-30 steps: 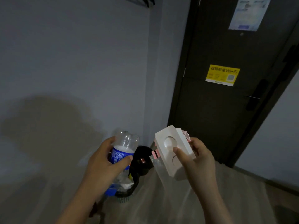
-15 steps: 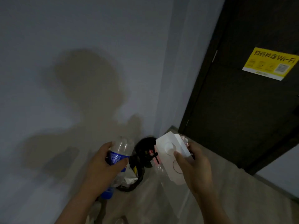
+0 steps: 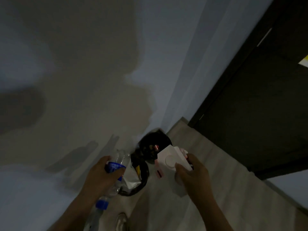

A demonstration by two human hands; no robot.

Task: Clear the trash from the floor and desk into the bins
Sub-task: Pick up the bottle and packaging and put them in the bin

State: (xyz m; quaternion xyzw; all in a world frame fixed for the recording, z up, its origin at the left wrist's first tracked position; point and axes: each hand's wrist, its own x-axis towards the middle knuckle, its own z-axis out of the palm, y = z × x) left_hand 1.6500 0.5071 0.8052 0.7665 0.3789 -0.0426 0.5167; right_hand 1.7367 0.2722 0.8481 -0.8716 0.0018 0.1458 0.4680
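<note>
My left hand grips a clear plastic bottle with a blue label, held upside down so its blue cap points down. My right hand holds a white carton with pink trim, thumb across its face. Both hang just in front of two bins lined with black bags by the wall. The nearer bin holds white and yellow waste. The farther bin holds small scraps.
A grey wall runs along the left and a dark door stands at the right. Pale wood-look floor lies between them. Another clear bottle and a round pale thing lie at the bottom edge.
The view has swung down and left towards the bins. Both hands with the bottle and the carton have come closer to the bins, which now show as two openings.
</note>
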